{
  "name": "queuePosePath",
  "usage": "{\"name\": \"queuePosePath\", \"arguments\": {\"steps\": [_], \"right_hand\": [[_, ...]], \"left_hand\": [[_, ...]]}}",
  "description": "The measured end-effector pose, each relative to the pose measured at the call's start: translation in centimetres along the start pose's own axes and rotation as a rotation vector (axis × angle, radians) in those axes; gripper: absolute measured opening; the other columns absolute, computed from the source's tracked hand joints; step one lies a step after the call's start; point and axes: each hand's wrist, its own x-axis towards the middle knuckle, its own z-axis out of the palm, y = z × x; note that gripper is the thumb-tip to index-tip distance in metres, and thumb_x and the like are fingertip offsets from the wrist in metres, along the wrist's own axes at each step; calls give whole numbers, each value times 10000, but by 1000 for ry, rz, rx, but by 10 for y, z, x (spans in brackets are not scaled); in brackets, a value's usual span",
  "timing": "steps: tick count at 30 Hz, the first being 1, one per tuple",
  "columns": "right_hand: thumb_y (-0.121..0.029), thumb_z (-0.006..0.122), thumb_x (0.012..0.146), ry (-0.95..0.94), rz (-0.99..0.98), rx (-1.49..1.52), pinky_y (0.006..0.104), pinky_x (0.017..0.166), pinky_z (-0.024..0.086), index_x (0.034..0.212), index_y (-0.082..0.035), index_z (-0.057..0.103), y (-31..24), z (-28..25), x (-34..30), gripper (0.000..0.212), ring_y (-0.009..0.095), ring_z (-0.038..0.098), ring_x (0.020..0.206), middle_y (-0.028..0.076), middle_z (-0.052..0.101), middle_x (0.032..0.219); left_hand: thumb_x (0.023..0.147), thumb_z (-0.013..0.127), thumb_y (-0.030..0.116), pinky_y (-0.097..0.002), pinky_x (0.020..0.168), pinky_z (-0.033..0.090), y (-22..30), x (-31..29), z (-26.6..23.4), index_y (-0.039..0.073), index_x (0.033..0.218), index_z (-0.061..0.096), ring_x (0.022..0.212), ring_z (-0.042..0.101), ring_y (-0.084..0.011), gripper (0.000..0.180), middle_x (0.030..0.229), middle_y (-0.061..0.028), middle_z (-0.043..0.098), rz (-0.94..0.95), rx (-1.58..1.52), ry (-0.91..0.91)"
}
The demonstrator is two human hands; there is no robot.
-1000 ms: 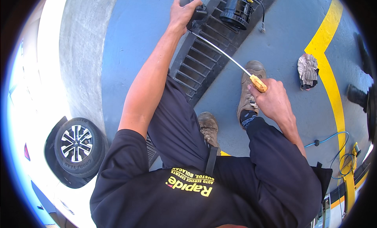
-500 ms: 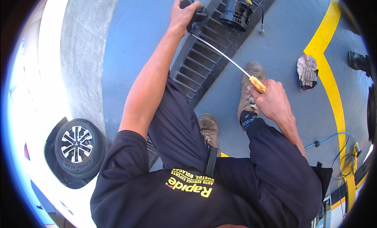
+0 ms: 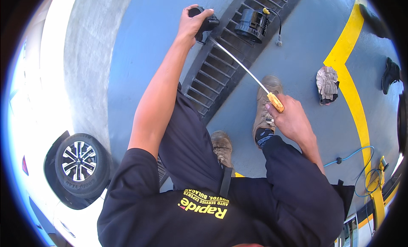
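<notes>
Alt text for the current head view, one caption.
A person's right hand holds a long yellow-handled screwdriver, pointing toward a black part gripped by the left hand. To that part's right, a black cylindrical housing rests on a floor grate; a vehicle wheel shows at lower left.

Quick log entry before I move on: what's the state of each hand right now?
Left hand: closed around a black part.
Right hand: closed, holding a yellow-handled screwdriver.
</notes>
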Motion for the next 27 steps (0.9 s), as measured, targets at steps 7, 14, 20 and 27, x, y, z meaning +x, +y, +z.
{"name": "queuePosePath", "arguments": {"steps": [7, 14, 20, 27], "right_hand": [[-179, 692, 980, 34, -46, 7, 507, 905, 481, 1090, 34, 636, 4, -8, -7, 246, 448, 602, 1015, 241, 583, 1054], [-176, 706, 982, 92, -82, 37, 485, 881, 490, 1114, 32, 638, 22, 6, -5, 256, 424, 606, 970, 216, 588, 1069], [-223, 711, 1009, 232, -197, 207, 468, 857, 502, 1163, -11, 628, 30, 22, 4, 275, 414, 644, 980, 193, 638, 1072], [-303, 708, 1020, 202, -168, 131, 475, 767, 502, 1050, -12, 628, 24, 22, 3, 303, 408, 652, 854, 204, 654, 926]], "left_hand": [[708, 980, 333, -386, 919, 561, -7, 16, -19, 50, 1534, 283, 1088, 689, -226, 1117, 1188, -169, 664, -171, -43, -3], [664, 998, 490, -435, 1050, 515, -9, 16, -20, -36, 1538, 231, 1236, 602, -299, 1277, 1375, -259, 524, -1, 63, 124], [645, 1002, 551, -444, 1133, 475, -2, 7, -6, -72, 1509, 351, 1355, 488, -349, 1248, 1428, -248, 404, 586, 553, 337], [636, 996, 524, -462, 1071, 541, -1, 0, -1, -8, 1451, 428, 1301, 536, -371, 1127, 1414, -213, 399, 677, 686, 297]]}}
